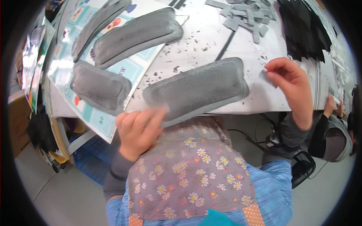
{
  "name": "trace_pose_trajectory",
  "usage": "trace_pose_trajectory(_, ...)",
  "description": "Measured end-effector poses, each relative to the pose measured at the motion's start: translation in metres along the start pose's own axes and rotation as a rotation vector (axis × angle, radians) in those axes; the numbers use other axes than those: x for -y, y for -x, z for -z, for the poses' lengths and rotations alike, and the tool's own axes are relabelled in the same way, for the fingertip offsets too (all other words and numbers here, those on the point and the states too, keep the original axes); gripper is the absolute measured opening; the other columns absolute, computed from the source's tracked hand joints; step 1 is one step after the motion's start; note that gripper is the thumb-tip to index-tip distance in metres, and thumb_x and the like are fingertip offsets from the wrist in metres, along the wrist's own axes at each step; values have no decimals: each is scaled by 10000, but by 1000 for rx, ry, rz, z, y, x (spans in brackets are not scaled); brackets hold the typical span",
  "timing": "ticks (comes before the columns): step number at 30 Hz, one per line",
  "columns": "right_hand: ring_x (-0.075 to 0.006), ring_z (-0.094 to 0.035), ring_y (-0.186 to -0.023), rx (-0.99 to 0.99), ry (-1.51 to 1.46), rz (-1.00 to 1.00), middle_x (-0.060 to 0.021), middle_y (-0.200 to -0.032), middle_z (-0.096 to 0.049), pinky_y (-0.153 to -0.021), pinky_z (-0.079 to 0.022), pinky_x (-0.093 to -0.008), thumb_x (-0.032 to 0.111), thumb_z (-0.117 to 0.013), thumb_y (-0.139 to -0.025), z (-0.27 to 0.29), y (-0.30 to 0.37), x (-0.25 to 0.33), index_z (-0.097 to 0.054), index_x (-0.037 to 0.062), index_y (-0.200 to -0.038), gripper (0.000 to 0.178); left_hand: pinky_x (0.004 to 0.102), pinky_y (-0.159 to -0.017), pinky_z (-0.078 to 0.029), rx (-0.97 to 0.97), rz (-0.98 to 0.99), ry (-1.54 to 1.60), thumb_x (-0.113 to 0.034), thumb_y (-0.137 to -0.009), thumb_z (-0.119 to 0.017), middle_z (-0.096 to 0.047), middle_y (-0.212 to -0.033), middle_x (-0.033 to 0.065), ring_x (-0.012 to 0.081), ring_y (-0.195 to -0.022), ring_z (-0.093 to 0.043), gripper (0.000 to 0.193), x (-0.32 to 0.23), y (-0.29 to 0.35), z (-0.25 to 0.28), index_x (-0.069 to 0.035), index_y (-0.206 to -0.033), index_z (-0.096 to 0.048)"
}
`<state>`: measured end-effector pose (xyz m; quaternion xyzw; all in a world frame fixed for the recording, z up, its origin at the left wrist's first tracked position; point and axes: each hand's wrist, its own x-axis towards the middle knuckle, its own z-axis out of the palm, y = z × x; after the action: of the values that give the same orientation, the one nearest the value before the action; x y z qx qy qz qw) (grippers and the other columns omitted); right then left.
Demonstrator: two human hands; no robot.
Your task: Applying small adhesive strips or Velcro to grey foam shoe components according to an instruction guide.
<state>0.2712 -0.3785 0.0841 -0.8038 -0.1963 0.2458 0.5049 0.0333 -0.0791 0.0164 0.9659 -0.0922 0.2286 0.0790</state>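
At the far left, well away from both hands, a pale green printed sheet [128,69] hangs over the edge of the white table [200,41], and 3 grey pads [100,88] lie on it, 1 low and 2 higher up, all apart from the hands.

The left hand [137,130] is curled at the table's near edge, fingers bent and thumb forward, pressing on the near left corner of a 4th grey pad [198,90]. The grip looks narrow: fingertips pinch at the pad's thin rim, though whether the thumb is under the rim I cannot tell. From this grip the pad stretches up and to the right across the table, lying flat, its long side tilted. Black crumbs [177,49] are scattered on the table just beyond it.

Below the hands a flowered apron [192,177] covers the lap, over a blue sleeve [277,188].

The right hand [292,83] is raised just off the pad's right end, not touching it, fingers drawn together around a small grey strip [268,77] held between thumb and fingertips. Above this hand lies a heap of similar grey strips [245,17], and to its upper right a stack of black pieces [305,28]. Further right, below the table edge, another person's hand [330,105] shows
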Motion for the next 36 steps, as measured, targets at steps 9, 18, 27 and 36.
trace_pose_trajectory(9,-66,-586,-704,-70,-149,-254,-2,-898,-616,-647,-477,-211,0,-664,-879,1,13,-15,-601,21,-1029,164,370,-800,-365,78,-33,54,-66,-487,-692,-637,-1028,-23,198,-870,-522,620,1,-6,-1,-125,-1104,-710)
trace_pose_trajectory(18,-99,-625,-781,-172,-219,-133,-18,-883,-654,-737,-496,-228,-17,-671,-867,-4,9,-24,-627,-4,-1076,214,334,-805,-364,83,-50,10,-169,-711,-626,-652,-1018,-29,154,-865,-543,345,2,-9,1,-123,-1041,-718)
trace_pose_trajectory(27,-62,-579,-768,61,-153,-205,-5,-814,-645,-701,-448,-204,1,-692,-866,-28,-2,-24,-625,23,-991,143,371,-763,-362,72,-36,110,-75,-529,-678,-652,-1012,-4,197,-836,-536,529,4,-10,0,-101,-1056,-707)
trace_pose_trajectory(36,-60,-560,-752,66,-241,-199,-16,-813,-627,-665,-427,-208,-8,-701,-856,-30,-8,-28,-421,97,-920,305,378,-757,-372,61,-16,136,-75,-534,-698,-647,-986,-8,198,-830,-534,503,5,-9,0,-119,-1035,-710)
